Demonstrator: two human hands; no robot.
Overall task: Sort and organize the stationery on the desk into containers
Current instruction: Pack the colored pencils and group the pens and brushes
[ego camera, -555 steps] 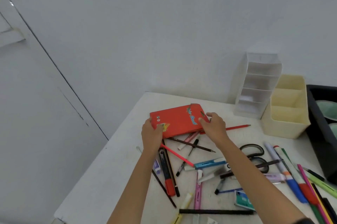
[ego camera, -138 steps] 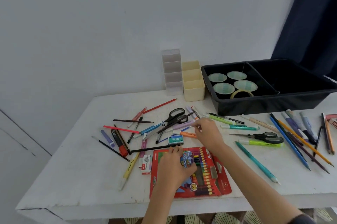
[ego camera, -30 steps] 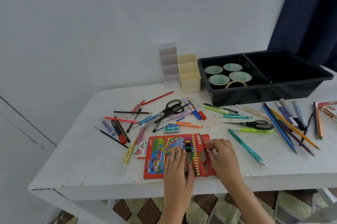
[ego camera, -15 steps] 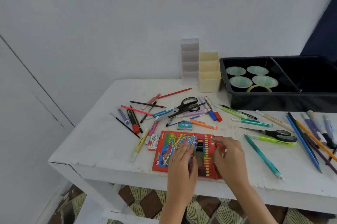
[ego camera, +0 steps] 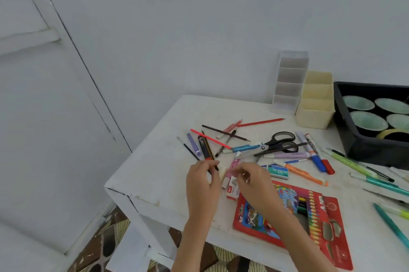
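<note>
The red coloured-pencil pack (ego camera: 327, 218) lies flat at the near edge of the white bench (ego camera: 152, 183). Just left of the pack, the left hand (ego camera: 202, 185) has its grip pinched on the near end of a dark striped pencil (ego camera: 209, 152). The right hand (ego camera: 252, 181) hovers by the pack's far left corner, fingers curled down over a small white-and-red box (ego camera: 232, 189); whether that grip holds anything cannot be told. Beyond the pack lie loose pens (ego camera: 303, 171) and black scissors (ego camera: 280, 143), farther beyond a cream organiser (ego camera: 314, 114) and a black tray (ego camera: 365, 147).
</note>
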